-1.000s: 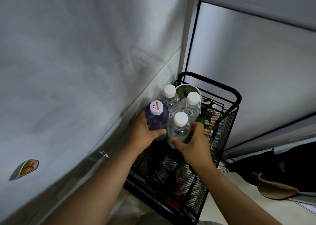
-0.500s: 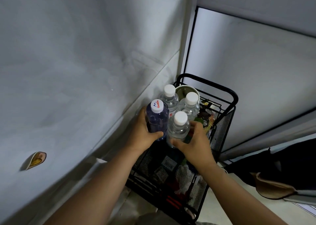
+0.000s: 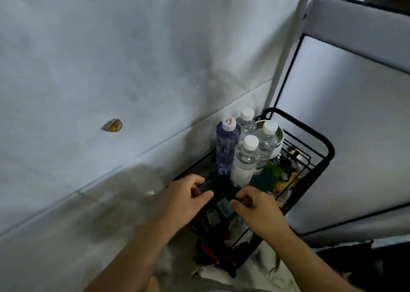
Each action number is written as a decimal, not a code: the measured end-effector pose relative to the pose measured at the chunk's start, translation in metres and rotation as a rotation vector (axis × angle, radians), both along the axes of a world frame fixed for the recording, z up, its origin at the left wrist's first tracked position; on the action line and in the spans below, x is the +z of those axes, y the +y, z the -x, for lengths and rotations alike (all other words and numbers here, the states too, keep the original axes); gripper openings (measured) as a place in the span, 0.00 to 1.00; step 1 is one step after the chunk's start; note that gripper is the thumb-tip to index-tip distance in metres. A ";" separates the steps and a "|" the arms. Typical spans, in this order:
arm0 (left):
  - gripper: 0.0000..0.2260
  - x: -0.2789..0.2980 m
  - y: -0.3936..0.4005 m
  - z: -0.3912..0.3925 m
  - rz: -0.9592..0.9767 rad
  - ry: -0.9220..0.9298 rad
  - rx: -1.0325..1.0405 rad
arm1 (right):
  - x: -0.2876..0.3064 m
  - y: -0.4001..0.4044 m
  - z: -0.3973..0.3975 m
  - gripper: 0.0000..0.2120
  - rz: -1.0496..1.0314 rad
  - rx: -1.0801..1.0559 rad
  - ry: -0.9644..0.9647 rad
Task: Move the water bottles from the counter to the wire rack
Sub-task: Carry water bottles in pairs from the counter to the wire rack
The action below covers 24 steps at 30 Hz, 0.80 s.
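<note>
You had four water bottles (image 3: 244,158) standing upright together on the wire rack (image 3: 319,140): three clear, one blue-tinted. Your left hand (image 3: 184,198) and right hand (image 3: 259,207) hovered beside them, fingers loosely curled, holding nothing.

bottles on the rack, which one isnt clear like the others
The purple-tinted bottle, leftmost of the four and nearest the wall. Its cap carries a printed logo, while the three clear bottles have plain white caps.
</note>
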<state>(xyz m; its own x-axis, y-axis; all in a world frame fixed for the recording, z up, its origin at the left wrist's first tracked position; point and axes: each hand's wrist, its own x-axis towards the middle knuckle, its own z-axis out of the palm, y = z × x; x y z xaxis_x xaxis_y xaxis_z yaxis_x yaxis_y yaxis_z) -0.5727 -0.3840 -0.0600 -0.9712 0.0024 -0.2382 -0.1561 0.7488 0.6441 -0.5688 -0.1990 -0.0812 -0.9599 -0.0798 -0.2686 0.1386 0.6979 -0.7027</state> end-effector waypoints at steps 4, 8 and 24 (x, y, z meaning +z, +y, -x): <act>0.17 0.008 0.002 -0.069 0.017 0.022 0.200 | 0.013 0.001 -0.022 0.06 0.014 0.213 0.054; 0.14 0.017 0.005 -0.157 -0.041 0.012 0.449 | 0.026 -0.010 -0.055 0.05 0.044 0.457 0.114; 0.17 0.002 0.040 -0.538 -0.028 0.044 1.495 | 0.021 -0.135 -0.325 0.05 0.083 1.423 0.060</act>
